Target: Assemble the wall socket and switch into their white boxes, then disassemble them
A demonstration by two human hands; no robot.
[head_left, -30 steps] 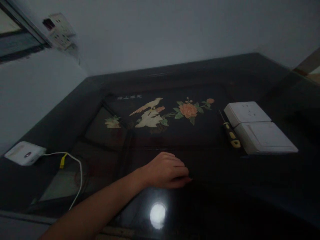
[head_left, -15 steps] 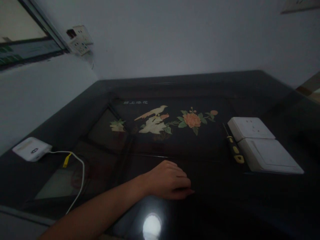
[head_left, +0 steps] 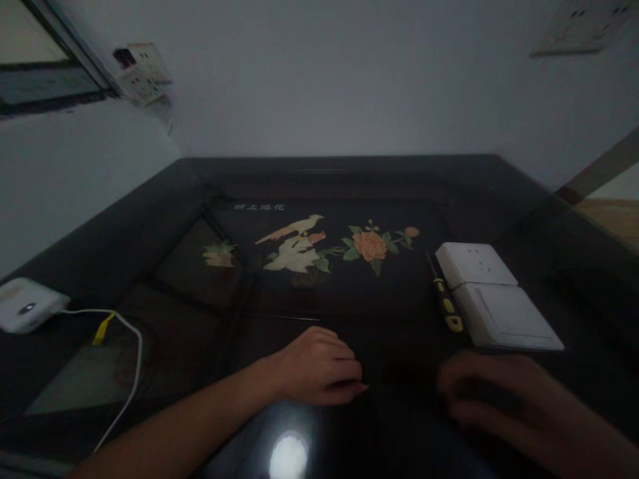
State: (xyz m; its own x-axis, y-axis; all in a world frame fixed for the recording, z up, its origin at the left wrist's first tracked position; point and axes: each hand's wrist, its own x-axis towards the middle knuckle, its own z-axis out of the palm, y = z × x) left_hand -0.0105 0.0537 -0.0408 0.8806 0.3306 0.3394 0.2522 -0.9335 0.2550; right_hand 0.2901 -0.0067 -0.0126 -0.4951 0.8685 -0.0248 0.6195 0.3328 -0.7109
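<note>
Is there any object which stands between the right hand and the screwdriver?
Nothing visible does: only dark tabletop shows between the right hand and the screwdriver. The white plates lie just right of its handle.

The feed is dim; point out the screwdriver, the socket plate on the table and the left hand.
Screwdriver (head_left: 446,305): head view, middle of handle.
Socket plate (head_left: 472,265): head view, top face.
Left hand (head_left: 322,366): head view, back of hand.

Glossy dark tabletop (head_left: 394,352) — screwdriver handle (head_left: 448,307), seemingly plastic.
</note>
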